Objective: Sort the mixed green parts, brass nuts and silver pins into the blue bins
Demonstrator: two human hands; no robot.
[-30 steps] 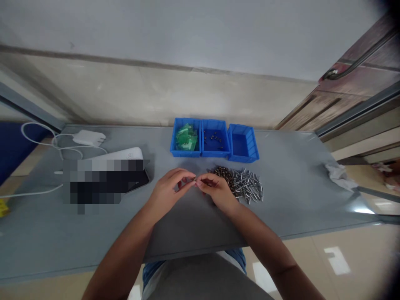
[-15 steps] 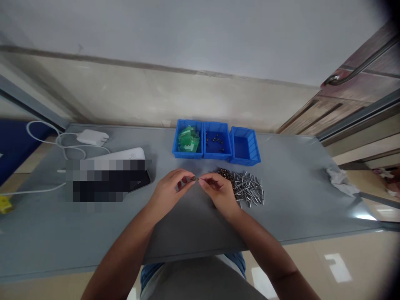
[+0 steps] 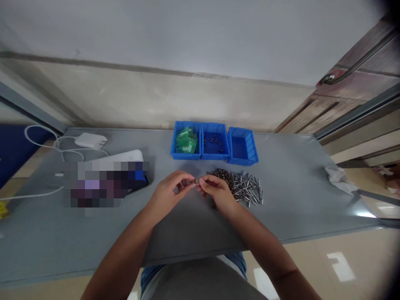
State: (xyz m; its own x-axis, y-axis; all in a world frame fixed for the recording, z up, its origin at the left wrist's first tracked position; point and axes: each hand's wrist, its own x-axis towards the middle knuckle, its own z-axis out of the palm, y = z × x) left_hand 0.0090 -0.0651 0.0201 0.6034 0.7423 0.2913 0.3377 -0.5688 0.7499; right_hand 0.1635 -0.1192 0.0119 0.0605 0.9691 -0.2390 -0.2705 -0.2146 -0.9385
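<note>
Metal piece [image 3: 196, 181] between hands [image 3: 170, 191] [image 3: 218, 192] now looks shorter, rounder.

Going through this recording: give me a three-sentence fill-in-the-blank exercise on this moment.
The left hand and right hand pinch a small metal part between their ____.
The green pieces lie in the ____ of the three blue bins.
The silver pins lie to the ____ of the pile of dark metal parts.

Missing words: fingertips; leftmost; right.

The nut [image 3: 196, 181] between my fingers [image 3: 203, 182] is bronze, like its pile [image 3: 223, 177]; the pins [image 3: 248, 187] are silver, the bins [image 3: 215, 157] bright blue.
</note>
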